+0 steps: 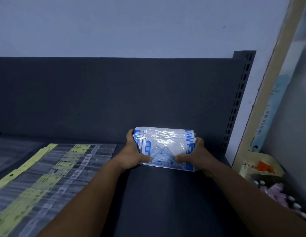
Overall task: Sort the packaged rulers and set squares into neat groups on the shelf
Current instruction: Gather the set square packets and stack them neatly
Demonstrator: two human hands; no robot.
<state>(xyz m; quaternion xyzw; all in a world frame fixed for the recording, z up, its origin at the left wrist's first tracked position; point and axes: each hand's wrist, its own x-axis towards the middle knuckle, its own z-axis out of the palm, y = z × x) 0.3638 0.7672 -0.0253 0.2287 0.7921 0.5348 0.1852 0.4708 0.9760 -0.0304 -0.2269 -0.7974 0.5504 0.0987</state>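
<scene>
A stack of blue-printed clear plastic set-square packets (166,147) is clamped between the fingers of the left hand (131,153) and the right hand (193,154), seemingly to square its edges, near the dark shelf (166,194) back-right corner.

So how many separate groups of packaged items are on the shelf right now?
2. A blue-and-white stack of set square packs sits at the back right, gripped by the left hand and right hand. The yellow-labelled ruler packs are fanned out on the left.
</scene>
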